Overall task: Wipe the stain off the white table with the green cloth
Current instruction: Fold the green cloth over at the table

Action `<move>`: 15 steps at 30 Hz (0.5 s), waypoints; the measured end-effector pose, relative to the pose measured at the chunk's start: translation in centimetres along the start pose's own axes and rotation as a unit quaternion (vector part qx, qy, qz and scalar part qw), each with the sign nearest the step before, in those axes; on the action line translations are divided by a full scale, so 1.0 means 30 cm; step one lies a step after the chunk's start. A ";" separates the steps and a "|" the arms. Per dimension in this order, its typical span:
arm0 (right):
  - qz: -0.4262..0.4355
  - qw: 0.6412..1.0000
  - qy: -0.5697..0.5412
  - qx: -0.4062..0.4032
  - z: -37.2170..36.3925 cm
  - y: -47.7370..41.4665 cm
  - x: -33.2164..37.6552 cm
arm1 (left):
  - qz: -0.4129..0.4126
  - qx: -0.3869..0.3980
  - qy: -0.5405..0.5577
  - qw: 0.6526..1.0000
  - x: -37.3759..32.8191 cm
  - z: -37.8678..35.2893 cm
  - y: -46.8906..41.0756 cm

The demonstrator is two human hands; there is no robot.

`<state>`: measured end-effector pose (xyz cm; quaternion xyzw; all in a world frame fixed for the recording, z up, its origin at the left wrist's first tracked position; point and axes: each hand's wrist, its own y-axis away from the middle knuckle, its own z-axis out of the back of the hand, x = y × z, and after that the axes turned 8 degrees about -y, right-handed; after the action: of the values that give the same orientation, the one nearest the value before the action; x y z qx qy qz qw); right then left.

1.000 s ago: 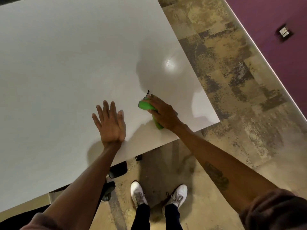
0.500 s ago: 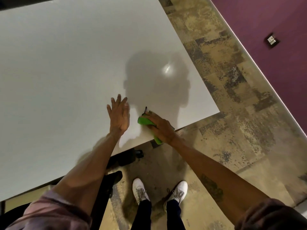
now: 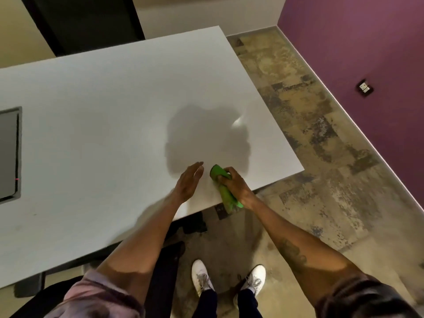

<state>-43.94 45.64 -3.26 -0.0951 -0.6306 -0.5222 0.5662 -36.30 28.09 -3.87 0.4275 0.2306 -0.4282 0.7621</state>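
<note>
The white table [image 3: 110, 125] fills the left and middle of the head view. Near its front right corner my right hand [image 3: 236, 183] grips a bunched green cloth [image 3: 223, 190], one end poking out past the fingers and the other end hanging over the table's front edge. My left hand [image 3: 189, 181] is just left of the cloth, turned on its side with fingers straight and together, holding nothing. I see no stain on the table; the patch under the cloth and hand is hidden.
A grey inset panel [image 3: 9, 152] sits in the table at the far left. A dark chair [image 3: 165, 269] is under the front edge by my feet. Patterned floor [image 3: 321, 171] runs along the right, bounded by a purple wall [image 3: 367, 53].
My right hand has drawn the green cloth back to the table's front edge. My left hand turned from flat on the table onto its side, closer to the cloth. The camera tilted up.
</note>
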 end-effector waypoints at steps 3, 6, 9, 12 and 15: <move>0.006 1.000 0.008 0.013 -0.012 0.027 0.026 | -0.040 0.027 -0.013 0.999 -0.010 0.056 0.035; 0.034 0.996 0.072 0.042 -0.029 0.053 0.055 | -0.099 0.043 -0.082 0.991 -0.027 0.115 0.058; 0.069 0.988 0.129 0.057 -0.060 0.070 0.091 | -0.130 0.046 -0.186 0.973 -0.045 0.171 0.082; 0.091 0.981 0.154 0.074 -0.098 0.073 0.130 | -0.136 0.054 -0.222 0.964 -0.055 0.217 0.112; 0.104 0.974 0.180 0.094 -0.131 0.073 0.171 | -0.132 0.045 -0.268 0.953 -0.060 0.251 0.155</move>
<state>-41.71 41.16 1.39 -0.0110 -0.5512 -0.4079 0.7278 -33.41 23.76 3.51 0.2962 0.0531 -0.6338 0.7125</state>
